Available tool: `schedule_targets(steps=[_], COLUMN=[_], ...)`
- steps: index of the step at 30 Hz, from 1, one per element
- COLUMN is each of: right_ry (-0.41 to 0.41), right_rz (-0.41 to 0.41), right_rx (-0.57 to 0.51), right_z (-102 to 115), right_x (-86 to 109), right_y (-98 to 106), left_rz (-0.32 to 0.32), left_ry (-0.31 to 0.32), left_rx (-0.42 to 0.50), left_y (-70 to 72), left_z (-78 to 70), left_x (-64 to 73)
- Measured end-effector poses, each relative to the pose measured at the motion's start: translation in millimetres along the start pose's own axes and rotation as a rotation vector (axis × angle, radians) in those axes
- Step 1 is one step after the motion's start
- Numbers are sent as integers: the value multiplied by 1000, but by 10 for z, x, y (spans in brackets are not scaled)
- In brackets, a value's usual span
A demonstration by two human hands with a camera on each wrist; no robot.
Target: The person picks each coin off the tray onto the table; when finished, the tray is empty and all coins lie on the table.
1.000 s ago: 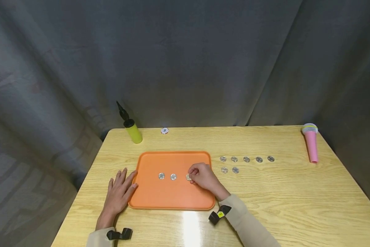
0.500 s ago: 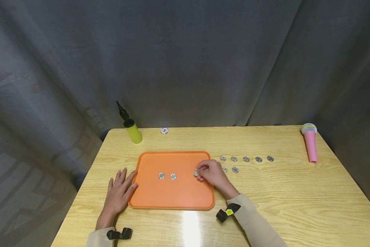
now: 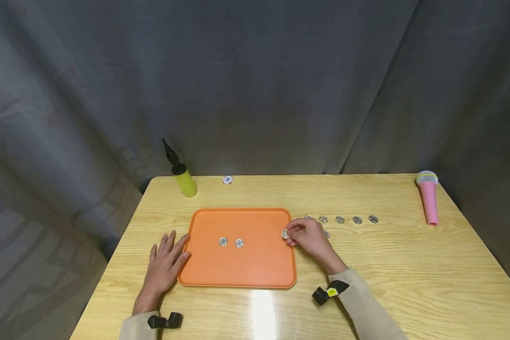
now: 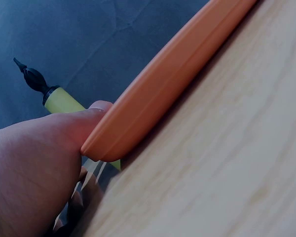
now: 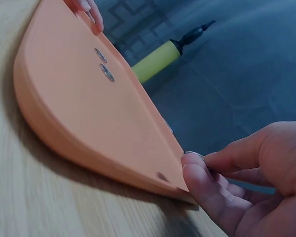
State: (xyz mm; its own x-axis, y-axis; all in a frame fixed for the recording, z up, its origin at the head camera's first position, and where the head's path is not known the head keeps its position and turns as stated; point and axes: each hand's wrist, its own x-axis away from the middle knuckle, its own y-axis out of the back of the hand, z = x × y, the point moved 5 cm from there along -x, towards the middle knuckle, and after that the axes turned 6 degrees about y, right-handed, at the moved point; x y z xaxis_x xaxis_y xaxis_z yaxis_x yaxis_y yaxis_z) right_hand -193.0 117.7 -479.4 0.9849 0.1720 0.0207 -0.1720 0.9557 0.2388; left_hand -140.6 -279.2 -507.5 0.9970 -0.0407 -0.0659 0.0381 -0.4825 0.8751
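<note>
Slippage worries me most: the right hand (image 3: pixel 312 234) pinches a coin (image 3: pixel 285 234) above the orange tray's (image 3: pixel 237 274) nearest end, and a loose grip could drop it. Dipping low might scatter the loose coins (image 3: pixel 340 220) partly behind and beyond that hand. Well apart, the left hand (image 3: pixel 165 265), fingers extended, touches the opposite end; I judge a nudge could slide the two coins (image 3: pixel 239 243) between the hands.

the right grip (image 3: pixel 311 236) partly hides its pinched coin (image 3: pixel 285 233).
</note>
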Motion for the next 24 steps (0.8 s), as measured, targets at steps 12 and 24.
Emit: schedule_targets(steps=[12,24], right_ry=[12,-16], right_rz=[-19,-74], right_rx=[25,54], right_z=[-19,-107], right_x=[85,148], right_y=[296,595], left_rz=[1,3], left_ry=[1,0], left_rx=[2,1], left_y=[-4,2], left_z=[-2,1], left_x=[-4,-4])
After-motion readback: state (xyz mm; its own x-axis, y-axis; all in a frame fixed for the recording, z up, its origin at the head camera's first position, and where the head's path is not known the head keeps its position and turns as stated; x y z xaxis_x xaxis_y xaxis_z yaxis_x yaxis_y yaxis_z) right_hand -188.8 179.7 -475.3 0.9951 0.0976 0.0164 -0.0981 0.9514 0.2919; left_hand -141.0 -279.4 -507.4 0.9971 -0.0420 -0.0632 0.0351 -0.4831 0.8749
